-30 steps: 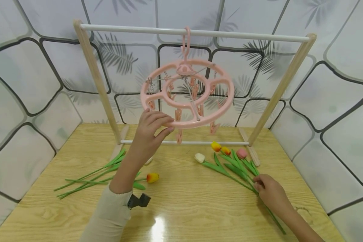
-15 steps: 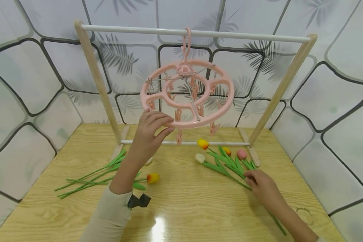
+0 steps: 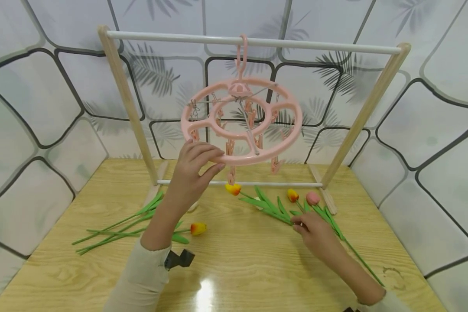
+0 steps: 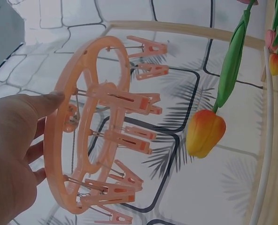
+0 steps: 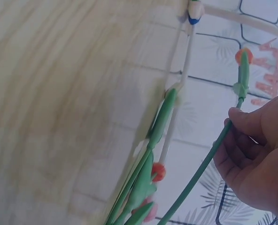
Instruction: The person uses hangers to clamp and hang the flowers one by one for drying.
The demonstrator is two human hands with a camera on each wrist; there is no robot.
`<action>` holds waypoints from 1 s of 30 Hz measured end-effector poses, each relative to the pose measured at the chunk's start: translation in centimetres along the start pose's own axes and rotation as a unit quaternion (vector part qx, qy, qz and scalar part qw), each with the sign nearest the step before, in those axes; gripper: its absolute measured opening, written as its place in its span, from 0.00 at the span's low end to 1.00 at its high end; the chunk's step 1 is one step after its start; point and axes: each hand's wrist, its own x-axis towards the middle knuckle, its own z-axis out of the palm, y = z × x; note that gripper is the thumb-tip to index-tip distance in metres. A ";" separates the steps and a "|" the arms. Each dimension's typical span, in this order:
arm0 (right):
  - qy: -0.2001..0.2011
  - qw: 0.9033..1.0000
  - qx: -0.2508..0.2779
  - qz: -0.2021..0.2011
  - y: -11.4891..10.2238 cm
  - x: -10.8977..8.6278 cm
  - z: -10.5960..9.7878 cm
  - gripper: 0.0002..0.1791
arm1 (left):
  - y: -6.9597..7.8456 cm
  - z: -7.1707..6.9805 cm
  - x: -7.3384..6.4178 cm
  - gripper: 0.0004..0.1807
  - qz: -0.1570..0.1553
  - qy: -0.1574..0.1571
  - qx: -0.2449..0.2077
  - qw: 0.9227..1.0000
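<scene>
My left hand (image 3: 195,169) grips the near left rim of a round pink clip hanger (image 3: 273,154), thumb below and fingers over the top. Clothespins (image 4: 125,101) dangle from the ring. The right hand (image 3: 317,234) pinches the green stem (image 5: 195,177) of a yellow-and-red artificial tulip (image 3: 233,189), raised off the table. Its bloom (image 4: 205,134) points toward the hanger, just under a dangling pin in the head view. Beneath its leaves, a white tulip (image 3: 259,203) is mostly hidden. Another yellow-red tulip (image 3: 293,195) and a pink tulip (image 3: 313,198) lie by the right hand.
The hanger hooks over the white top bar (image 3: 171,38) of a wooden-sided rack (image 3: 130,112). More tulips lie at the left on the wooden table (image 3: 234,268), one with a yellow-red bloom (image 3: 198,229), partly behind the left forearm. Patterned walls (image 3: 27,95) enclose the table.
The right hand has moved left, drawing the yellow-red tulip out of the right-hand group and toward the hanger. The left hand keeps its grip on the rim.
</scene>
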 end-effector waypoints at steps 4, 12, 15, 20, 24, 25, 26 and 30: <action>0.015 0.999 0.003 -0.037 -0.9 0.7 0.6 0.07 | 0.7 -0.2 0.0 0.16 -0.008 0.018 0.018 1.000; 0.028 0.993 0.017 -0.115 -3.0 1.9 1.0 0.08 | 4.2 -0.2 -0.8 0.15 0.009 0.032 0.059 0.998; 0.039 0.988 0.006 -0.149 -3.7 2.4 0.7 0.08 | 5.3 0.8 -1.8 0.14 0.026 -0.008 0.048 0.998; 0.057 0.975 -0.002 -0.216 -4.8 3.5 0.4 0.08 | 5.9 3.0 -4.3 0.15 0.011 -0.122 0.004 0.992; 0.044 0.968 0.012 -0.248 -5.7 4.1 0.1 0.08 | 5.8 4.5 -5.6 0.15 -0.067 -0.232 -0.053 0.969; 0.038 0.968 0.016 -0.249 -5.9 4.2 0.0 0.08 | 5.7 4.7 -5.8 0.15 -0.089 -0.255 -0.069 0.960; 0.032 0.967 0.020 -0.250 -6.1 4.3 0.0 0.08 | 5.7 4.9 -5.9 0.16 -0.112 -0.276 -0.087 0.951; 0.011 0.972 0.028 -0.231 -6.9 4.4 -0.4 0.07 | 5.3 5.1 -6.2 0.17 -0.193 -0.323 -0.148 0.915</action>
